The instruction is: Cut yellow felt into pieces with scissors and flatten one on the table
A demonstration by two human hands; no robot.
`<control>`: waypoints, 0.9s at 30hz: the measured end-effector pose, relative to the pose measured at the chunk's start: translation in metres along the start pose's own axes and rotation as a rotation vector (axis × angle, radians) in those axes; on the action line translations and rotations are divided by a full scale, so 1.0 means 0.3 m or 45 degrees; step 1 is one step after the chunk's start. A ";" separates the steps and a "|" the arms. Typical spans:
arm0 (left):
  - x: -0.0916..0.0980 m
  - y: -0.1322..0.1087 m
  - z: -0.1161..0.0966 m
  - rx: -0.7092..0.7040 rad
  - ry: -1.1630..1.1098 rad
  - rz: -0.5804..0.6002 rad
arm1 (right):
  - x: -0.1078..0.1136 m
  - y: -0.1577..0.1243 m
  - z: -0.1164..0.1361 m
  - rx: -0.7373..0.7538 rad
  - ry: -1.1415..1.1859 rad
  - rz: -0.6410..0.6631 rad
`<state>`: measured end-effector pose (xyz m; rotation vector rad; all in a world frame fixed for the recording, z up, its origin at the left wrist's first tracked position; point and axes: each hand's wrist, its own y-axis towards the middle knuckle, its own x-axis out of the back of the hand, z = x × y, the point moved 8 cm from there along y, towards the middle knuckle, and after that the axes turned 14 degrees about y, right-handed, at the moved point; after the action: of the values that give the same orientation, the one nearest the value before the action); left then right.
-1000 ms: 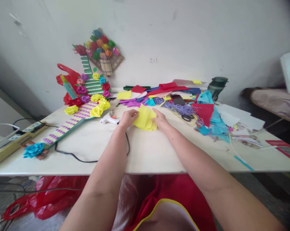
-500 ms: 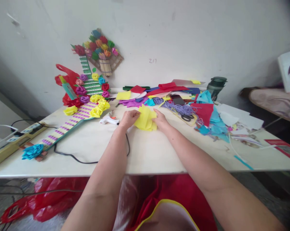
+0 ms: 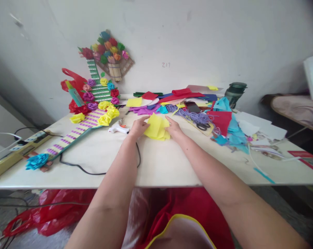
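Several thin yellow crepe paper sheets [image 3: 158,127] lie loosely stacked just above the white table, between my two hands. My left hand [image 3: 139,127] pinches the stack at its left edge, fingers bent. On the opposite edge, my right hand [image 3: 173,127] holds the sheets, thumb toward me and fingertips partly behind the paper. A white hot glue gun [image 3: 118,128] lies left of my left hand, its black cord running under that forearm. Black-handled scissors [image 3: 202,127] rest to the right, beside purple yarn [image 3: 195,116].
On the left stands a paper-flower guitar shape [image 3: 80,129] near a power strip [image 3: 29,141]. Coloured paper [image 3: 148,102] is piled along the wall. Blue and red scraps [image 3: 221,121], a dark green bottle [image 3: 235,94] and white paper pieces [image 3: 262,128] occupy the right side.
The view has shifted slightly. The fingers of my left hand have straightened a little along the paper's edge, and the yellow sheets look somewhat flatter.
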<state>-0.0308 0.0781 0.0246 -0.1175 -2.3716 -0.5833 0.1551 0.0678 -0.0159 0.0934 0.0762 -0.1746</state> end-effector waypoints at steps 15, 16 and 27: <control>-0.020 -0.007 0.053 0.181 -0.014 0.115 | -0.001 0.012 -0.019 -0.002 0.007 0.014; -0.021 -0.009 0.058 0.207 -0.009 0.125 | -0.002 0.013 -0.020 -0.003 0.012 0.018; -0.019 -0.015 0.100 0.272 -0.047 0.157 | -0.014 -0.002 -0.001 0.005 -0.003 0.067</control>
<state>-0.0456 0.0878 -0.0007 -0.1790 -2.4250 -0.2692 0.1508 0.0678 -0.0158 0.0991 0.0712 -0.1227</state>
